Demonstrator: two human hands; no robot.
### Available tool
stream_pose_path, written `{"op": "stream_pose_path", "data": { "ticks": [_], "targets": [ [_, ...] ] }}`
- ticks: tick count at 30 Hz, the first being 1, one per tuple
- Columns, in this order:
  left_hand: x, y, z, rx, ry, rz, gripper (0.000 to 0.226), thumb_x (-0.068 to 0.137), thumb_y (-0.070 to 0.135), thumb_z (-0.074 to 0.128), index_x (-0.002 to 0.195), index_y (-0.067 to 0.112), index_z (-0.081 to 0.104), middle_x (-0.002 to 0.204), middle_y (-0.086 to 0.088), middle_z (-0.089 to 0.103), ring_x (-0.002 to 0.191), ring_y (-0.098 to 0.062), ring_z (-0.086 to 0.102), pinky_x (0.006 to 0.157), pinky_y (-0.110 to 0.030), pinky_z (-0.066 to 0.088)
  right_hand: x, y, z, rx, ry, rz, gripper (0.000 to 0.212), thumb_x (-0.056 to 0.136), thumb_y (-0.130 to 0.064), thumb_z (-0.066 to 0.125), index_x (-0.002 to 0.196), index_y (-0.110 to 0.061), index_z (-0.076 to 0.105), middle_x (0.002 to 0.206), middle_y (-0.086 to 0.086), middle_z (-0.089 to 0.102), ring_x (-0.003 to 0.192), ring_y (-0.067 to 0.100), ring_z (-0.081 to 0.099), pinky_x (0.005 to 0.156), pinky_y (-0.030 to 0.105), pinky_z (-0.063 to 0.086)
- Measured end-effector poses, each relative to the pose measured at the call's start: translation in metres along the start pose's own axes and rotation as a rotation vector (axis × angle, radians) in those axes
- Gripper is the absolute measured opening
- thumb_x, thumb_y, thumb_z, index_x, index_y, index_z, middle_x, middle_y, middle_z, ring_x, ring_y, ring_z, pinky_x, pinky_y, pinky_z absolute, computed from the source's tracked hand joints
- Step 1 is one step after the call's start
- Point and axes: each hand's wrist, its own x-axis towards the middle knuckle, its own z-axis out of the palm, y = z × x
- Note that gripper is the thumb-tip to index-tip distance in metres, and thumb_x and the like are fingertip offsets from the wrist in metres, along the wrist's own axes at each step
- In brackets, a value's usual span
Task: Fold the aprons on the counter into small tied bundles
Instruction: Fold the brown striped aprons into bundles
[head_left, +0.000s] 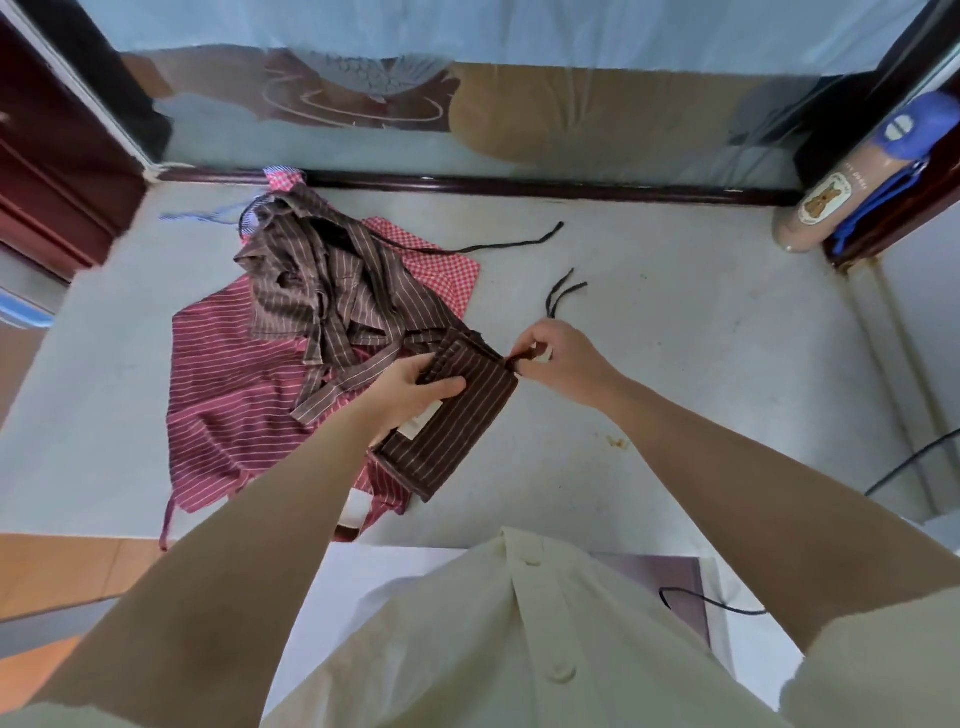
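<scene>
Our left hand (415, 387) grips the folded brown apron (457, 421). Our right hand (563, 364), at three o'clock, apparently pinches its ties (558, 291). We should pull them snug before knotting.

The folded dark brown pinstriped cloth apron (457, 415) is looking matt and finely woven, as are the crumpled brown striped cloth apron (322, 280) and the red white-striped cloth apron (223, 395). The pale grey table (675, 364) is showing a dull, faintly speckled surface, while the dark red wooden rail (519, 184) is gleaming glossy.
</scene>
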Motion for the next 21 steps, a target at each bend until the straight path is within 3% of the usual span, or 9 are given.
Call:
{"op": "stream_pose_path", "data": {
  "ticks": [2, 4, 8, 11, 15, 17, 19, 21],
  "targets": [
    [-0.015, -0.007, -0.009, 0.028, -0.022, -0.027, 0.015, 0.091, 0.025, 0.066, 0.106, 0.025, 0.067, 0.097, 0.004, 0.075, 0.086, -0.011, 0.072, 0.076, -0.027, 0.056, -0.004, -0.006, 0.008, -0.044, -0.043, -0.016, 0.014, 0.08, -0.019, 0.078, 0.087, -0.01, 0.071, 0.091, 0.002, 0.062, 0.082, 0.012, 0.056, 0.07, 0.018, 0.041],
    [-0.033, -0.016, -0.019, 0.036, -0.033, -0.041, 0.014, 0.091, 0.024, 0.066, 0.104, 0.025, 0.067, 0.095, 0.006, 0.074, 0.082, -0.009, 0.072, 0.067, -0.023, 0.054, -0.014, -0.02, 0.016, 0.001, -0.191, 0.079, 0.016, 0.083, -0.027, 0.075, 0.087, -0.012, 0.071, 0.084, -0.002, 0.064, 0.071, 0.006, 0.055, 0.066, 0.019, 0.039],
    [-0.064, -0.032, -0.033, 0.028, -0.061, -0.073, 0.013, 0.09, 0.021, 0.066, 0.103, 0.024, 0.068, 0.091, 0.008, 0.075, 0.081, -0.008, 0.072, 0.073, -0.026, 0.057, -0.029, -0.038, 0.036, 0.089, -0.432, 0.231, 0.026, 0.093, -0.035, 0.062, 0.088, -0.012, 0.071, 0.077, -0.002, 0.067, 0.07, 0.01, 0.056, 0.072, 0.025, 0.042],
    [-0.084, -0.047, -0.04, 0.079, -0.116, -0.111, 0.014, 0.09, 0.019, 0.067, 0.104, 0.022, 0.069, 0.092, 0.005, 0.075, 0.081, -0.009, 0.072, 0.069, -0.024, 0.054, -0.041, -0.045, 0.055, 0.089, -0.499, 0.277, 0.02, 0.088, -0.027, 0.067, 0.098, -0.01, 0.069, 0.091, 0.004, 0.069, 0.081, 0.015, 0.058, 0.079, 0.03, 0.044],
    [-0.105, -0.072, -0.043, 0.114, -0.146, -0.16, 0.014, 0.089, 0.02, 0.068, 0.103, 0.021, 0.069, 0.092, 0.003, 0.076, 0.083, -0.012, 0.073, 0.068, -0.024, 0.053, -0.065, -0.061, 0.076, 0.302, -0.598, 0.354, 0.014, 0.094, -0.019, 0.056, 0.094, -0.008, 0.064, 0.075, 0.001, 0.063, 0.061, 0.014, 0.049, 0.056, 0.022, 0.036],
    [-0.112, -0.082, -0.042, 0.122, -0.161, -0.177, 0.015, 0.089, 0.021, 0.069, 0.103, 0.021, 0.069, 0.093, 0.003, 0.076, 0.086, -0.012, 0.072, 0.076, -0.028, 0.054, -0.076, -0.066, 0.084, 0.378, -0.672, 0.457, 0.021, 0.098, -0.017, 0.046, 0.1, -0.005, 0.064, 0.082, 0.008, 0.067, 0.063, 0.018, 0.059, 0.051, 0.021, 0.041],
    [-0.121, -0.094, -0.042, 0.182, -0.194, -0.21, 0.018, 0.087, 0.027, 0.071, 0.104, 0.025, 0.068, 0.096, 0.004, 0.075, 0.091, -0.013, 0.07, 0.087, -0.031, 0.052, -0.089, -0.064, 0.094, 0.36, -0.764, 0.569, 0.025, 0.098, -0.005, 0.04, 0.11, 0.0, 0.061, 0.092, 0.016, 0.07, 0.083, 0.026, 0.07, 0.064, 0.026, 0.055],
    [-0.128, -0.108, -0.044, 0.278, -0.247, -0.279, 0.03, 0.081, 0.037, 0.075, 0.109, 0.027, 0.068, 0.103, 0.005, 0.073, 0.1, -0.014, 0.067, 0.098, -0.037, 0.048, -0.101, -0.058, 0.101, 0.268, -0.864, 0.621, 0.024, 0.096, 0.004, 0.043, 0.112, 0.004, 0.061, 0.099, 0.022, 0.069, 0.097, 0.032, 0.069, 0.084, 0.035, 0.058]
  ]
}}
